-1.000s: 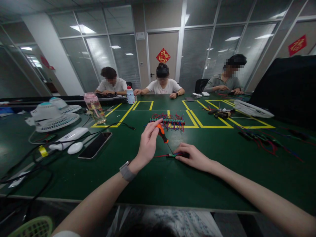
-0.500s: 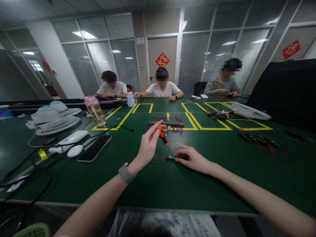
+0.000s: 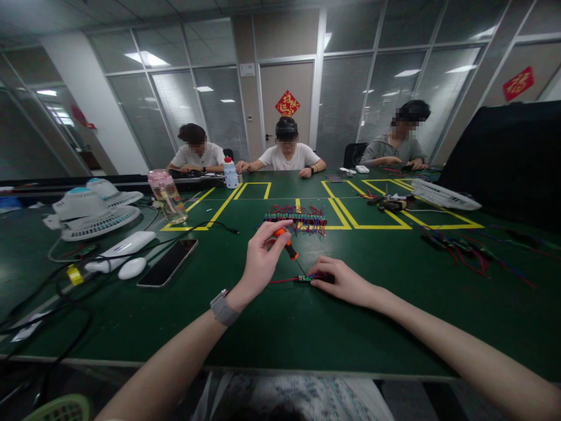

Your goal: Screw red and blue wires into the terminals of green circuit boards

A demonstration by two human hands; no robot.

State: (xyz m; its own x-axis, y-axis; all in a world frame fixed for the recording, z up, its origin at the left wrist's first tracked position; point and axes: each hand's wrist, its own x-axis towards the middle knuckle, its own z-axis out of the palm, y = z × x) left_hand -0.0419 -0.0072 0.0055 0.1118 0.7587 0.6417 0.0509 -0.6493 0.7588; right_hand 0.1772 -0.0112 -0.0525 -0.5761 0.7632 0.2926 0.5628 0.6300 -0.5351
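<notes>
My left hand (image 3: pixel 265 254) is closed on an orange and black screwdriver (image 3: pixel 291 251), whose shaft slants down to a small green circuit board (image 3: pixel 303 279) on the green table. A red wire (image 3: pixel 283 281) runs left from the board. With bent fingers, my right hand (image 3: pixel 337 280) grips the board's right end, where blue and red wires show. Just beyond my left hand lies a row of small boards (image 3: pixel 307 217) with many red and blue wires.
Left: a phone (image 3: pixel 169 263), white mouse (image 3: pixel 132 268), cables, a pink-lided bottle (image 3: pixel 166 196) and white fans (image 3: pixel 83 210). Right: pliers (image 3: pixel 392 204), wired boards (image 3: pixel 464 245) and a white keyboard (image 3: pixel 445 195). Three people sit across the table (image 3: pixel 245 345).
The fingers of my left hand have curled and shifted slightly on the screwdriver handle. My right hand stays at the board. The view has shifted slightly.
</notes>
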